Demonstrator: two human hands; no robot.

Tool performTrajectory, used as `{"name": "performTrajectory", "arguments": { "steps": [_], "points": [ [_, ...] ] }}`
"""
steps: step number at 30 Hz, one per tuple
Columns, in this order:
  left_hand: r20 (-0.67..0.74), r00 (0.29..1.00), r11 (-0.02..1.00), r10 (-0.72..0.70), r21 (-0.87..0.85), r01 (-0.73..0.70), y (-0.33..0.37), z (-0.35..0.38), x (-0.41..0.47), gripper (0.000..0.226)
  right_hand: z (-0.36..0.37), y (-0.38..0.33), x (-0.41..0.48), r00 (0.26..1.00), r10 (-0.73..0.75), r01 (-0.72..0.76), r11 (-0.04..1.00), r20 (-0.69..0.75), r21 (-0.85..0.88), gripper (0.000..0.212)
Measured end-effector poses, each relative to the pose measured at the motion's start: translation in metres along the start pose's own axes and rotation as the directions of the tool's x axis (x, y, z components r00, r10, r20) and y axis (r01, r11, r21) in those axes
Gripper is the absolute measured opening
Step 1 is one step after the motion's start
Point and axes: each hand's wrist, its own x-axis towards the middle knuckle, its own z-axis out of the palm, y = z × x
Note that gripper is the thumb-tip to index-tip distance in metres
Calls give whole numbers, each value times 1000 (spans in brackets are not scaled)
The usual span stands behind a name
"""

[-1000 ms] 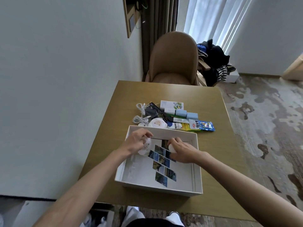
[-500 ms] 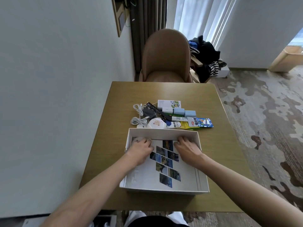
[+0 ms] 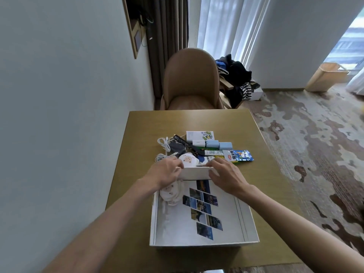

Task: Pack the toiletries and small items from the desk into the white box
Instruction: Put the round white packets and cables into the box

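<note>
The white box (image 3: pixel 154 217) sits at the near middle of the desk, its floor printed with small photos. A white plush item (image 3: pixel 171 195) lies in its far left corner. My left hand (image 3: pixel 166 172) and my right hand (image 3: pixel 226 177) both reach over the box's far wall (image 3: pixel 195 173), fingers spread and nothing held. My left fingertips touch a round white case with a sheep face (image 3: pixel 188 160). Just beyond the wall lie a white cable (image 3: pixel 163 143), a black comb (image 3: pixel 181 140), a toothpaste tube (image 3: pixel 213 153), two pale blue cases (image 3: pixel 213 144), a white carton (image 3: pixel 200 134) and a blue snack packet (image 3: pixel 240 155).
The wooden desk (image 3: pixel 141 131) stands against the wall on the left. A brown chair (image 3: pixel 189 79) stands at its far edge, with a heap of clothes (image 3: pixel 236 75) behind it. A wicker basket (image 3: pixel 327 76) stands at the far right on patterned carpet.
Both hands held white items inside the box a second ago, then set them down. They have since moved forward to the far wall. The view has tilted up.
</note>
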Motion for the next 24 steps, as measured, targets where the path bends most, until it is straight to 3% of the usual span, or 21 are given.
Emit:
{"name": "performTrajectory", "arguments": {
  "steps": [4,9,14,20,24],
  "points": [
    [-134,985,980,-112,-179,87,-26,-17,19,15,4,-9,35,991,136,-134,985,-2,111,19],
    [-32,922,902,-387,-220,371,-67,-7,39,16,30,3,86,907,277,-292,956,317,1,33],
    [12,919,919,-393,23,393,-93,15,53,18,67,26,132,832,184,-101,978,523,-182,59],
    [144,955,961,-259,134,240,-99,38,78,42,102,36,154,743,70,148,952,665,-266,83],
    [198,948,952,-248,230,200,-103,44,95,39,109,38,154,795,50,179,933,605,-313,74]
  ]
}}
